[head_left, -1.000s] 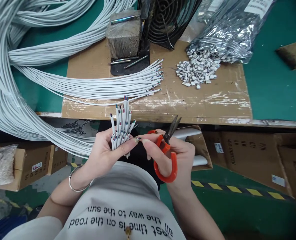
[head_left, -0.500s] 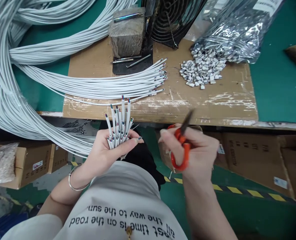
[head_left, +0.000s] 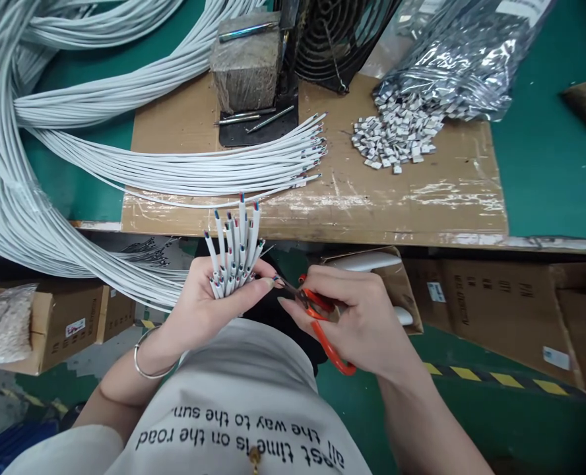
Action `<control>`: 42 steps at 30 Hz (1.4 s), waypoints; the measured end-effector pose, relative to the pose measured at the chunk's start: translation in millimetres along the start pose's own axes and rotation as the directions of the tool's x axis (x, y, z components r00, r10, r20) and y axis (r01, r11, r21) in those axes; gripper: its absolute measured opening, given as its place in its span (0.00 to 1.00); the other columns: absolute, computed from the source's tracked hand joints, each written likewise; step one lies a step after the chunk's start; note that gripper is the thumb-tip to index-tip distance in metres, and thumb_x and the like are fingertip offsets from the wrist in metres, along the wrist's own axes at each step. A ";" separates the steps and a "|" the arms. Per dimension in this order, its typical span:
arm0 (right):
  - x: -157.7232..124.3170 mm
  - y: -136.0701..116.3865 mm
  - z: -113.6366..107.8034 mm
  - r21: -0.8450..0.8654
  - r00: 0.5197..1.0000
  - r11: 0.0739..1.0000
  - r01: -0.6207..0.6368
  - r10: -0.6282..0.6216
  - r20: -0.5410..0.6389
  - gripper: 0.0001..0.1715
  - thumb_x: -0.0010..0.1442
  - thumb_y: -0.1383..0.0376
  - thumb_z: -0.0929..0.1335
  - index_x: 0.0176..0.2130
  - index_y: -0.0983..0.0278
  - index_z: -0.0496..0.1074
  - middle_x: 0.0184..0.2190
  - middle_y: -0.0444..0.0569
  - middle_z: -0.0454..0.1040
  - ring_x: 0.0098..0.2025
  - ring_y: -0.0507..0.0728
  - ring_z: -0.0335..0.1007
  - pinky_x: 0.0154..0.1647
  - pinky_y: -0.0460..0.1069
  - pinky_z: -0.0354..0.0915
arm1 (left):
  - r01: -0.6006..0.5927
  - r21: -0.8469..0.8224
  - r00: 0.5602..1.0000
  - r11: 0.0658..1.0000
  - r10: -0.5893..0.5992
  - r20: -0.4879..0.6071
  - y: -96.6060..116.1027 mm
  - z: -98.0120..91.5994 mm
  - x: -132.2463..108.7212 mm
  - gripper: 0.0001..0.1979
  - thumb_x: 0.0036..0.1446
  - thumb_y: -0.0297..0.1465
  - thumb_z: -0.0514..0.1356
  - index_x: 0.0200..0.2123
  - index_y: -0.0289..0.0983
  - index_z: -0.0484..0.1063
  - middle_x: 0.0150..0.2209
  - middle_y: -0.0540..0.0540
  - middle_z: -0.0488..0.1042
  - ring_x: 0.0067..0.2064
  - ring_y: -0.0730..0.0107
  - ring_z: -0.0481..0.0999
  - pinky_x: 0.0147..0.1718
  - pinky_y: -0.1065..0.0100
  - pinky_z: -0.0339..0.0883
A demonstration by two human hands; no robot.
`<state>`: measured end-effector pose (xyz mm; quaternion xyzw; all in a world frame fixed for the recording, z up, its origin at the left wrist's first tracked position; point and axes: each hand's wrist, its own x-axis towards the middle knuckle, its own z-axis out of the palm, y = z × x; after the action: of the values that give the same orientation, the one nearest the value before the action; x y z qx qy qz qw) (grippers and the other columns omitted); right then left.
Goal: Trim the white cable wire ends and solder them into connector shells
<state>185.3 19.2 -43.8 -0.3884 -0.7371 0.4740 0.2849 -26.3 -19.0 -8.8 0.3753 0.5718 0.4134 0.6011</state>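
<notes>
A bundle of white cables (head_left: 234, 254), coloured wire ends showing at the cut tips, is wrapped in my left hand (head_left: 208, 300). Between that hand's thumb and forefinger one cable end is pinched and points right. My right hand (head_left: 357, 313) is closed on orange-handled scissors (head_left: 328, 343), whose blades reach to the pinched cable end; whether they touch it I cannot tell. On the bench just beyond lies another row of white cables (head_left: 214, 168), tips to the right.
A pile of small white connectors (head_left: 396, 135) spills from a silvery plastic bag (head_left: 461, 59). Behind the cables stand a worn block (head_left: 246, 72) with metal rods and a black fan (head_left: 340, 39). Cardboard boxes (head_left: 491, 310) sit under the bench edge. Thick cable coils (head_left: 6, 132) fill the left.
My right hand has swung left and down with the scissors, bringing the blades from pointing up to beside the cable end at my left thumb. My left hand stays nearly still.
</notes>
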 end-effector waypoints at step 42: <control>13.1 -8.5 26.4 0.449 0.949 0.893 -0.022 0.159 -0.271 0.05 0.58 0.68 0.79 0.35 0.57 0.87 0.21 0.41 0.74 0.24 0.51 0.67 0.25 0.48 0.65 | 0.059 0.023 0.997 0.998 -0.060 0.038 4.0 -0.6 -0.1 0.12 0.61 0.32 0.72 0.29 0.36 0.73 0.20 0.56 0.65 0.22 0.80 0.59 0.20 0.74 0.52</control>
<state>154.9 15.5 -45.6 -0.4155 -0.5396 0.5766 0.4513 -27.1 -17.6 -5.1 0.3727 0.5754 0.3815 0.6200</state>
